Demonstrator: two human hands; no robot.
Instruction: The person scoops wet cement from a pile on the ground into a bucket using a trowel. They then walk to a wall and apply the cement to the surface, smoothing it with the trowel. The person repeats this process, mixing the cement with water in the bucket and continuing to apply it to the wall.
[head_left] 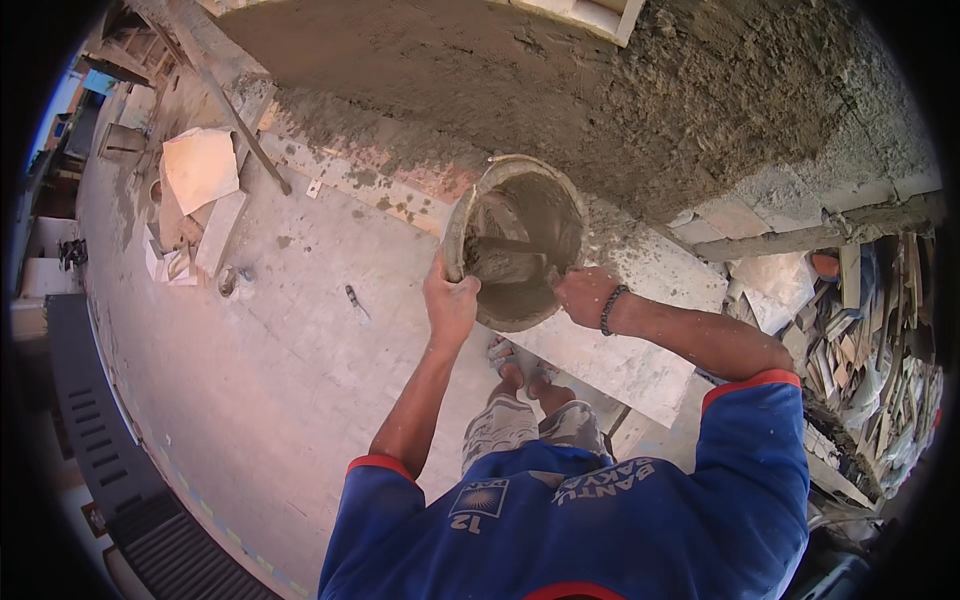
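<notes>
My left hand (450, 300) grips a round bucket (462, 215) by its left rim, with the fingers wrapped over it. Grey wet mortar (535, 295) coats the bucket's inside. A flat tool, apparently a trowel (500, 250), lies tilted across the inside. My right hand (585, 293), with a dark bead bracelet at the wrist, is closed at the right side of the bucket by the tool's end; its grip looks to be on the handle, though partly hidden. A wall with fresh, rough mortar (720, 100) rises just beyond the bucket.
A pale board (650, 380) lies below my right arm. Scrap wood and plastic (860, 370) are piled at right. Cardboard and offcuts (200, 175) lie on the concrete floor (250, 380) at left, near a leaning pole (250, 140). A dark grated panel (95, 420) runs along the left edge.
</notes>
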